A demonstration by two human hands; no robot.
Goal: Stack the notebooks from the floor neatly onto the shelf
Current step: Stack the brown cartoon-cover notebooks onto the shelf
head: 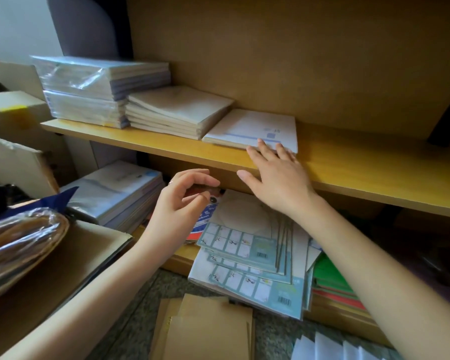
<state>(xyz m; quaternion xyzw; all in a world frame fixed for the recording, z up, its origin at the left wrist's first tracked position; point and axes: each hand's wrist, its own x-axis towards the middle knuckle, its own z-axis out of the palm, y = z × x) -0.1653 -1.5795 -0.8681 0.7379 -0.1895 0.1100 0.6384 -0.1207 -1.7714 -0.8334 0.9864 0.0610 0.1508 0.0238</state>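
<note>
right grip [276, 178] covers near edge of white notebook [252, 128] | its cover print too small to read | left grip [177, 203]: whether it pinches anything, cannot tell | brown notebooks [208, 331] cut by bottom edge | wrapped bundle [18, 240] cut by left edge

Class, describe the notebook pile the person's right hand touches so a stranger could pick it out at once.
On the upper wooden shelf three piles sit in a row. Take the rightmost pile, where the right hand rests its fingertips on the front edge. Unlike the tall plastic-wrapped stack and the middle stack, it is lowest, with a blue stripe across its white cover.
</note>
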